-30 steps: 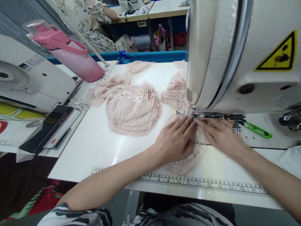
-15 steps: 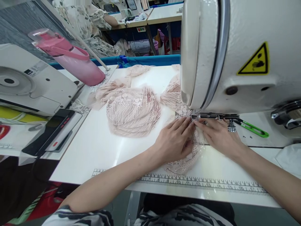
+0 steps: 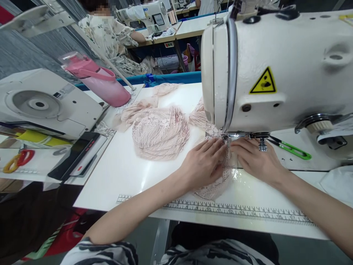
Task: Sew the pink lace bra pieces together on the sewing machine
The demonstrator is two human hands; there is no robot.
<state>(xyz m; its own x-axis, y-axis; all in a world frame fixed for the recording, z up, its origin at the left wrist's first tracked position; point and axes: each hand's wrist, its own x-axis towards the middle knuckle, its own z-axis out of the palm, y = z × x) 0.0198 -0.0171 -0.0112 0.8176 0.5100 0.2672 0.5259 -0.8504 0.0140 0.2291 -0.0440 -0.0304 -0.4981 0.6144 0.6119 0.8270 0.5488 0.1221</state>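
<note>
Pale pink lace fabric [image 3: 213, 187] lies under and beside my left hand [image 3: 202, 160]. That hand rests flat on it, fingers stretched toward the needle area of the white sewing machine [image 3: 248, 51]. To the right of the metal presser foot [image 3: 224, 138], my right hand [image 3: 255, 160] rests low on the machine bed, its fingers extended leftward near the lace edge. The metal guide [image 3: 242, 135] covers part of these fingers. More of the same lace [image 3: 198, 116] runs behind the machine head, and a gathered lace bundle [image 3: 161, 134] sits to the left.
Green-handled thread snips [image 3: 296, 150] lie right of my right hand. A pink bottle [image 3: 102, 82], a second machine [image 3: 46, 101] and scissors [image 3: 20, 160] are at left. A printed ruler [image 3: 220, 209] runs along the front edge. Another person [image 3: 102, 40] sits beyond.
The camera view has shifted, showing more of the machine and the scissors. My right fingertips sit slightly farther from my left fingertips. Both hands stay by the presser foot.
</note>
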